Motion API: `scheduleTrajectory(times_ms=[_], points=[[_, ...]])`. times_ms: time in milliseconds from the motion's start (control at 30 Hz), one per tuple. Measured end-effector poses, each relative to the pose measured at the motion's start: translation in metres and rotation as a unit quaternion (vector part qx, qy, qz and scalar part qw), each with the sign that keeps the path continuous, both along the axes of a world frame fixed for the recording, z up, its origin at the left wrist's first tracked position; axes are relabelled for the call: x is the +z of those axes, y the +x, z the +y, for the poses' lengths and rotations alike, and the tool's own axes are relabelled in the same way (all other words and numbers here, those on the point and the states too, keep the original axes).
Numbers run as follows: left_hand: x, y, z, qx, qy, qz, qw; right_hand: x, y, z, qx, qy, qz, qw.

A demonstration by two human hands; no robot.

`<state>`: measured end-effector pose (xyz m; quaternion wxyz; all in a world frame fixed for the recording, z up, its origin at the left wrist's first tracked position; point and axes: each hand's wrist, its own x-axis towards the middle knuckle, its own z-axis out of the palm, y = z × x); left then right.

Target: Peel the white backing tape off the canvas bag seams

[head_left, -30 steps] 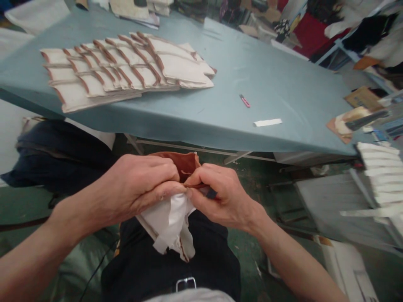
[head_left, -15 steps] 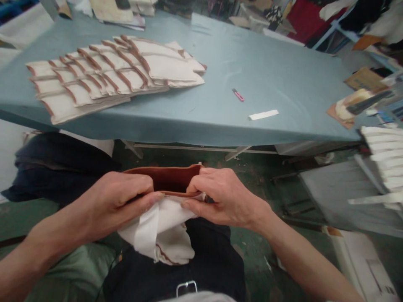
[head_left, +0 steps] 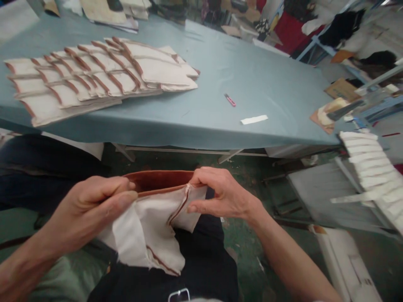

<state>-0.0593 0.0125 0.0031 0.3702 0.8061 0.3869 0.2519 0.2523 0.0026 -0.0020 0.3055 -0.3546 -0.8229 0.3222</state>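
Over my lap I hold a cream fabric pouch (head_left: 151, 230) with brown trim and a brown lining that shows along its top. My left hand (head_left: 90, 207) is closed, pinching the pouch's left top edge. Closed in the same way, my right hand (head_left: 218, 195) grips the right top corner by the brown seam. The cloth hangs down crumpled between my hands over my dark trousers.
A blue-grey table (head_left: 264, 84) stands ahead, carrying a fanned stack of finished cream pouches (head_left: 94, 75), a small pink cutter (head_left: 229, 100) and a white strip (head_left: 254, 120). A white slatted chair (head_left: 368, 167) is at the right. Dark cloth (head_left: 37, 167) lies at the left.
My hands have drawn apart and stretched the pouch's top edge wide, so the brown lining opened out. More cream cloth now hangs unfolded. The view shifted slightly right.
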Motion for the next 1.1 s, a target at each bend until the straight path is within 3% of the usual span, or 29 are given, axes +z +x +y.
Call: scheduleTrajectory(times_ms=[100, 200, 400, 500, 700, 933, 1100], points=[[-0.007, -0.013, 0.015, 0.023, -0.059, -0.003, 0.998, 0.005, 0.001, 0.002, 0.012, -0.020, 0.030, 0.999], [-0.002, -0.014, 0.028, 0.020, -0.066, 0.018, 0.997, 0.018, -0.002, 0.007, 0.028, -0.041, 0.063, 0.997], [0.030, 0.020, 0.040, -0.100, 0.028, -0.031, 0.994, 0.054, -0.012, 0.017, 0.049, -0.016, 0.040, 0.998], [0.039, 0.040, 0.038, -0.146, 0.022, -0.067, 0.987, 0.061, -0.015, 0.018, 0.047, -0.001, 0.025, 0.999], [0.031, 0.058, 0.035, -0.145, -0.053, -0.116, 0.981, 0.050, -0.014, 0.014, 0.032, -0.009, 0.010, 0.999], [0.021, 0.047, 0.034, -0.147, -0.086, -0.113, 0.979, 0.030, -0.017, 0.016, 0.018, -0.128, 0.046, 0.991], [0.016, 0.049, 0.032, -0.128, -0.103, -0.097, 0.982, 0.020, -0.018, 0.017, 0.015, -0.168, 0.060, 0.984]])
